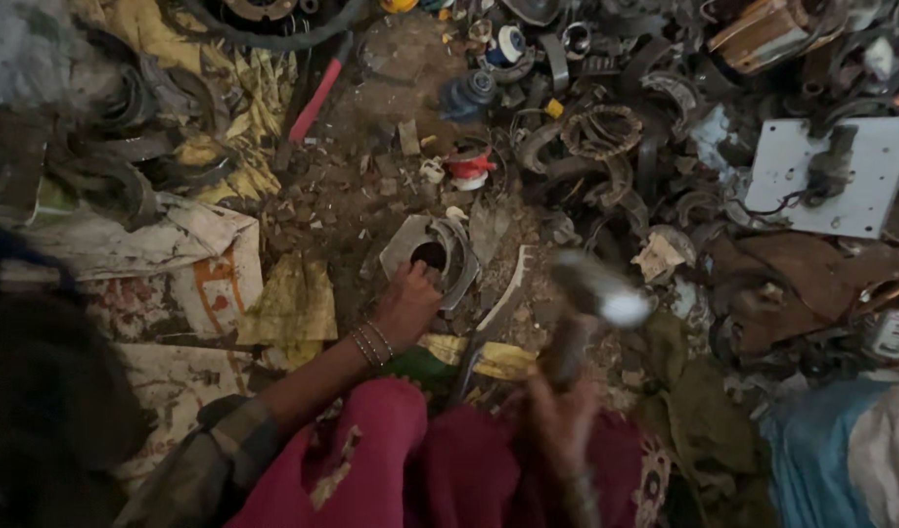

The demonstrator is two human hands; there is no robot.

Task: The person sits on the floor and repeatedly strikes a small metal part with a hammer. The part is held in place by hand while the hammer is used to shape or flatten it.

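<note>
My left hand (407,305) rests on the near edge of a grey metal part with a round hole (425,249), which lies on the dirt floor; bangles sit on that wrist. In my right hand (557,416) is the wooden handle of a hammer, and its metal head (596,288) is raised and blurred, up and to the right of the part. A curved metal strip (503,293) lies between the part and the hammer. My knees in red cloth (391,460) fill the bottom middle.
Scrap metal rings, clamps and coils (606,132) are heaped at the upper right. A white square plate (831,176) lies at the right. A red-handled tool (317,98) and crumpled yellow paper (293,298) lie at the left, with printed sacks (166,264).
</note>
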